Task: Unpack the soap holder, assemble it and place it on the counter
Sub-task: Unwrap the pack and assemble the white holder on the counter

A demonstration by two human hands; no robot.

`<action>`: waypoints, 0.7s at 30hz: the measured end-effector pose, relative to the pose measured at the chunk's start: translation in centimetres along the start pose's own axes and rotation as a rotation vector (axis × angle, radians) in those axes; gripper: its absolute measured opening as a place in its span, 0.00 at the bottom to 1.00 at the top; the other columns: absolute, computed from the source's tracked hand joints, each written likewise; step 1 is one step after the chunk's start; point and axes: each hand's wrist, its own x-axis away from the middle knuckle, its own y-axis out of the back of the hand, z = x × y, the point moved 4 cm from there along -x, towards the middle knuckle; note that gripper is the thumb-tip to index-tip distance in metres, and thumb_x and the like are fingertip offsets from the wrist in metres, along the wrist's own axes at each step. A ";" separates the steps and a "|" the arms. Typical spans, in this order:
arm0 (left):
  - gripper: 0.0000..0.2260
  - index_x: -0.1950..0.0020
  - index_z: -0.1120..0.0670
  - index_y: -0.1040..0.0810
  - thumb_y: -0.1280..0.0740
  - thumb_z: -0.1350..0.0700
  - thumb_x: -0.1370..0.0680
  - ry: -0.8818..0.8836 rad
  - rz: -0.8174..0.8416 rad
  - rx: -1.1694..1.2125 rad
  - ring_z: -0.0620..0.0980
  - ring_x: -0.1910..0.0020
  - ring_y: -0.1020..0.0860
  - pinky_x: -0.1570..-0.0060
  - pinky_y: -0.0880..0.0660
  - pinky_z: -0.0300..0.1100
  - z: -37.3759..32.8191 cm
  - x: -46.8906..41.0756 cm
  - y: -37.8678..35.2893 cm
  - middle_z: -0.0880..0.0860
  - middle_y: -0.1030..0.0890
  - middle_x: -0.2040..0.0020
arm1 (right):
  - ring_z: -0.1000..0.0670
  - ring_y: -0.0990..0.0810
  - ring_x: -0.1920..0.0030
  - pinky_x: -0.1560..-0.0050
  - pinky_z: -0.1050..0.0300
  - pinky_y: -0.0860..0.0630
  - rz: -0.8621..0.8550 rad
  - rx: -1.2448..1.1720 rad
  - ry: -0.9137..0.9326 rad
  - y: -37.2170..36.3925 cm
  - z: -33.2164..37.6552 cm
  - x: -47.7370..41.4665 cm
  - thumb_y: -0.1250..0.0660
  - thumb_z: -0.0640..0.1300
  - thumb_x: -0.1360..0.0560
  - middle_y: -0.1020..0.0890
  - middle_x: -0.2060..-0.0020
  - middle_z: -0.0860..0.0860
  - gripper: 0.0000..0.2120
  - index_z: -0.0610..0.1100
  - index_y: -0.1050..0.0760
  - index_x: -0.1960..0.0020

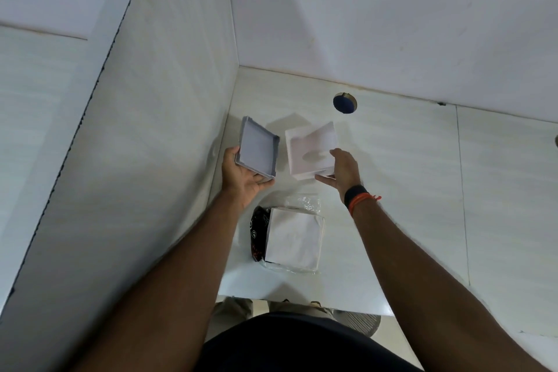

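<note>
Soap holder parts are out and split between your two hands, above the counter (392,175) in its back corner by the side wall (166,130).

From the head camera, taking the white tray (311,149) as the landmark: your right hand (342,170) has its fingers clamped on the tray's near right corner, thumb on top and the others under the edge, so the open side faces up toward you. It looks lifted or only lightly resting on the counter; I cannot tell which. Just left of the tray, your left hand (244,178) holds the grey tray (258,149), fingers closed under its near edge and the far end tilted up toward the wall. Holding both with their open faces toward you suggests you are lining them up to nest one in the other.

Nearer you than the white tray, the clear plastic bag (302,202) lies on the counter with a white sheet (294,238) and a dark printed wrapper (259,229), set aside to leave room for assembly. Beyond the white tray, toward the back wall, a round hole (345,103) opens in the counter; keep the parts away from it.
</note>
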 end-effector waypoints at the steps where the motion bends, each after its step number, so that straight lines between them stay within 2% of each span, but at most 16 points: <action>1: 0.26 0.32 0.55 0.26 0.43 0.41 0.24 0.001 -0.022 0.001 0.65 0.39 0.23 0.35 0.31 0.63 0.2 -0.1 0.4 0.63 0.21 0.39 | 0.37 0.26 0.36 0.55 0.45 0.15 0.002 -0.013 -0.010 0.0 -0.4 -0.1 0.38 0.44 0.22 0.28 0.37 0.44 0.11 0.44 0.27 0.41; 5: 0.18 0.38 0.56 0.24 0.43 0.48 0.20 -0.021 -0.105 -0.021 0.63 0.40 0.22 0.36 0.29 0.63 0.5 -0.3 1.3 0.61 0.20 0.42 | 0.40 0.25 0.41 0.44 0.45 0.19 -0.033 -0.053 -0.013 -0.1 -1.4 -0.1 0.41 0.41 0.19 0.25 0.51 0.47 0.09 0.42 0.26 0.42; 7: 0.15 0.38 0.58 0.25 0.43 0.52 0.19 -0.042 -0.171 -0.063 0.60 0.46 0.21 0.37 0.27 0.63 0.3 -0.5 1.7 0.61 0.21 0.43 | 0.41 0.24 0.43 0.45 0.46 0.19 -0.068 -0.023 0.010 0.2 -1.6 -0.6 0.40 0.42 0.20 0.24 0.54 0.48 0.09 0.40 0.24 0.44; 10: 0.14 0.34 0.58 0.27 0.41 0.55 0.18 -0.093 -0.300 -0.187 0.57 0.49 0.22 0.43 0.23 0.58 -0.1 -0.7 2.4 0.58 0.23 0.45 | 0.43 0.21 0.50 0.50 0.48 0.18 -0.158 0.050 0.053 1.3 -2.0 -1.1 0.37 0.45 0.21 0.23 0.60 0.48 0.11 0.39 0.23 0.56; 12: 0.11 0.39 0.56 0.25 0.38 0.56 0.20 -0.151 -0.354 -0.318 0.52 0.51 0.23 0.48 0.20 0.52 -0.5 -0.7 2.8 0.54 0.23 0.51 | 0.46 0.20 0.56 0.51 0.49 0.17 -0.213 0.088 0.095 1.9 -2.3 -0.9 0.35 0.48 0.22 0.22 0.63 0.48 0.14 0.40 0.24 0.63; 13: 0.08 0.44 0.55 0.23 0.36 0.56 0.21 -0.180 -0.368 -0.384 0.50 0.55 0.24 0.49 0.21 0.50 -0.6 -0.7 3.0 0.53 0.24 0.55 | 0.47 0.19 0.58 0.51 0.49 0.17 -0.236 0.095 0.118 2.2 -2.5 -0.7 0.34 0.50 0.23 0.21 0.63 0.48 0.15 0.41 0.24 0.63; 15: 0.04 0.56 0.54 0.24 0.33 0.54 0.26 -0.229 -0.397 -0.518 0.48 0.64 0.29 0.55 0.25 0.46 -0.8 -0.8 3.4 0.52 0.28 0.64 | 0.48 0.18 0.59 0.49 0.48 0.17 -0.261 0.128 0.154 2.6 -3.2 -0.2 0.34 0.54 0.24 0.18 0.61 0.49 0.15 0.43 0.22 0.59; 17: 0.07 0.65 0.53 0.27 0.35 0.51 0.31 -0.280 -0.450 -0.695 0.50 0.65 0.29 0.60 0.30 0.44 -0.9 -0.8 3.9 0.54 0.28 0.67 | 0.45 0.18 0.52 0.44 0.44 0.19 -0.292 0.163 0.169 3.4 -4.5 0.5 0.33 0.62 0.28 0.18 0.51 0.46 0.23 0.42 0.21 0.49; 18: 0.07 0.66 0.53 0.26 0.35 0.50 0.32 -0.325 -0.484 -0.780 0.52 0.63 0.26 0.60 0.30 0.44 -0.9 -0.6 4.1 0.56 0.25 0.65 | 0.44 0.19 0.46 0.41 0.43 0.20 -0.314 0.168 0.158 3.9 -5.2 1.0 0.33 0.64 0.29 0.20 0.42 0.44 0.29 0.41 0.23 0.40; 19: 0.07 0.63 0.54 0.22 0.34 0.51 0.32 -0.378 -0.526 -0.846 0.53 0.59 0.22 0.58 0.29 0.43 -0.9 -0.1 4.3 0.58 0.21 0.61 | 0.44 0.20 0.43 0.39 0.44 0.21 -0.345 0.162 0.151 4.5 -6.0 1.6 0.32 0.63 0.28 0.25 0.36 0.44 0.32 0.41 0.26 0.34; 21: 0.11 0.52 0.57 0.17 0.32 0.52 0.28 -0.493 -0.606 -0.953 0.56 0.53 0.19 0.54 0.28 0.41 -0.8 2.3 4.1 0.58 0.16 0.52 | 0.46 0.19 0.47 0.43 0.46 0.19 -0.381 0.156 0.167 5.7 -7.3 3.4 0.31 0.58 0.26 0.25 0.36 0.44 0.29 0.41 0.28 0.32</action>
